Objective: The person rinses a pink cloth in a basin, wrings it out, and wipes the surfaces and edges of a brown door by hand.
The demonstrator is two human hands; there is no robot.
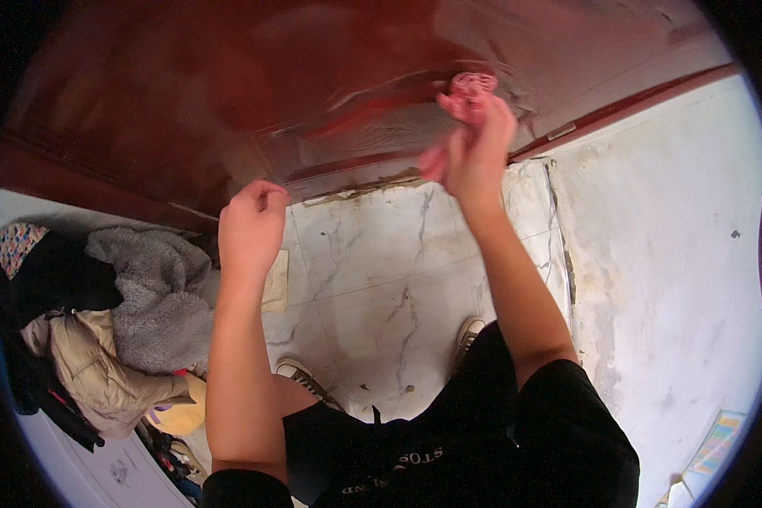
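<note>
A crumpled pink cloth [467,95] is in my right hand [482,152], bunched above the fingers and hanging below the palm. The hand is slightly blurred. Behind it stands a glossy dark red door panel [228,82] with moulded ridges; the bunched cloth appears to lie against its surface. My left hand [251,216] is raised in front of the panel's lower left part, fingers curled in, and nothing shows in them. Whether it touches the panel I cannot tell.
At left lie a grey fleece [159,298], a beige padded jacket [95,368] and dark clothes [57,286]. Shoes [187,460] sit below them. The marble-patterned tiled floor [368,273] meets a stained white wall [660,222] at right.
</note>
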